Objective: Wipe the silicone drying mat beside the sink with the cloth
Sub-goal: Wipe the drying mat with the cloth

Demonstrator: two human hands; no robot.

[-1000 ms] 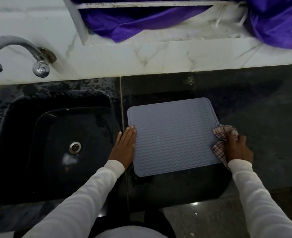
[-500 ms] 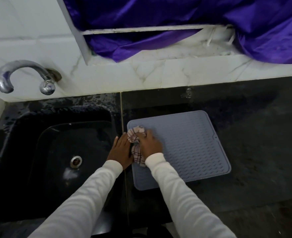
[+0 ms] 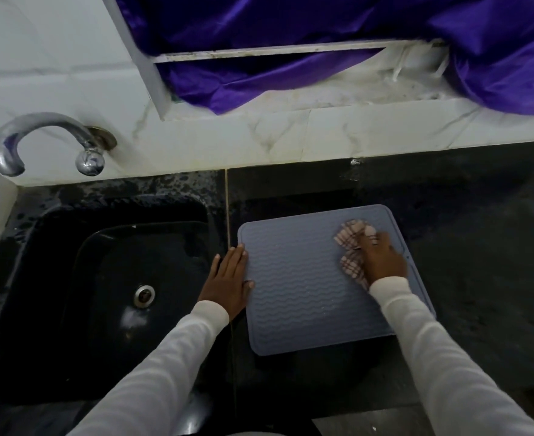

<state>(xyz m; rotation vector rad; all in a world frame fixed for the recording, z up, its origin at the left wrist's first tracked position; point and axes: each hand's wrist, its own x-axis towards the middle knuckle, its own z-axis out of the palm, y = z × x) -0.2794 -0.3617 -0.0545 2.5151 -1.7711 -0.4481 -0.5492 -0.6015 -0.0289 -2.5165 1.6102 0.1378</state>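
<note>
While the sink [image 3: 108, 297] sits to the left, the left hand [image 3: 228, 280] lies flat and open, holding nothing, pinning the left edge of the silicone drying mat [image 3: 303, 291] on the dark table [image 3: 479, 247]. At the mat's far right, the right hand [image 3: 382, 262] is closed on the bunched checked cloth [image 3: 350, 247]. Best to press evenly and overlap strokes along the ridges.

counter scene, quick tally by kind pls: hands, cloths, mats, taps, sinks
hands: 2, left hand flat at the mat's left edge, right hand pressing the cloth
cloths: 1, checked cloth on the mat
mats: 1, grey silicone mat
taps: 1, metal tap
sinks: 1, black sink
total: 6
</note>
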